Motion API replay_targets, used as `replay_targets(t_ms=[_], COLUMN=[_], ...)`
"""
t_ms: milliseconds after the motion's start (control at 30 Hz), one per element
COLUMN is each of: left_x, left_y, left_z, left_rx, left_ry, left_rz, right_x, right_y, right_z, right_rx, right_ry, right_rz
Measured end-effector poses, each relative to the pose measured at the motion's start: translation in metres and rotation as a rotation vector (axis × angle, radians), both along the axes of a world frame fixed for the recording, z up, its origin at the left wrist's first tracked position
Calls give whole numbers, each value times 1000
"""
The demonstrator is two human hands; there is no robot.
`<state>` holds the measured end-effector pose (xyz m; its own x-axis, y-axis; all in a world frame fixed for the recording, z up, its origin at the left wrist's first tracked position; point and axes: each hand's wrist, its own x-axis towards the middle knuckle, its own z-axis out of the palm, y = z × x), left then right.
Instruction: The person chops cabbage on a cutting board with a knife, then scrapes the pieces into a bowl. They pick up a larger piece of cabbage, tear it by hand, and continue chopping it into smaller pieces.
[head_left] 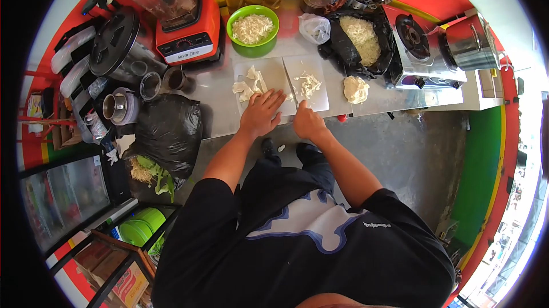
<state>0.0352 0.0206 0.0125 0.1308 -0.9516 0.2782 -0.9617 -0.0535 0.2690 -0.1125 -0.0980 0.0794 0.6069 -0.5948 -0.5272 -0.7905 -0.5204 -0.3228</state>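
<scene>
A white cutting board (275,68) lies on the metal counter in front of me. My left hand (263,113) rests on it, palm down with fingers stretched, beside pale, flat pieces of food (250,86). Whether a piece is pinned under the fingers is hard to see. My right hand (309,122) is closed at the board's front edge around a knife (290,84), whose thin blade points away from me and shows nearly edge-on; its handle is hidden in the fist. Small cut shreds (309,86) lie just right of the blade.
A green bowl (275,21) of pale shreds stands behind the board. Right of it are a black plastic bag (343,50) with more shreds, a pale lump (355,89) and a gas stove (426,62). A red blender (189,45) and a filled black bag (171,130) are left.
</scene>
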Motion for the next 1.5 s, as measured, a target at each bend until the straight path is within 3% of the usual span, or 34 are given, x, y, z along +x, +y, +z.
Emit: replay_targets(t_ms=[167,900,1500], left_x=[0,-2,-5], left_y=[1,-2,-4], left_z=[2,4,5], left_rx=[13,46,50], left_ry=[25,-38,-38], left_rz=[-17,-29,-10], right_x=[-9,-17,-8], right_y=[11,11,25], right_z=[-19,-2,-22], right_rx=[-12,-2,-101], right_ry=[23,86,-18], right_rz=[0,40,-5])
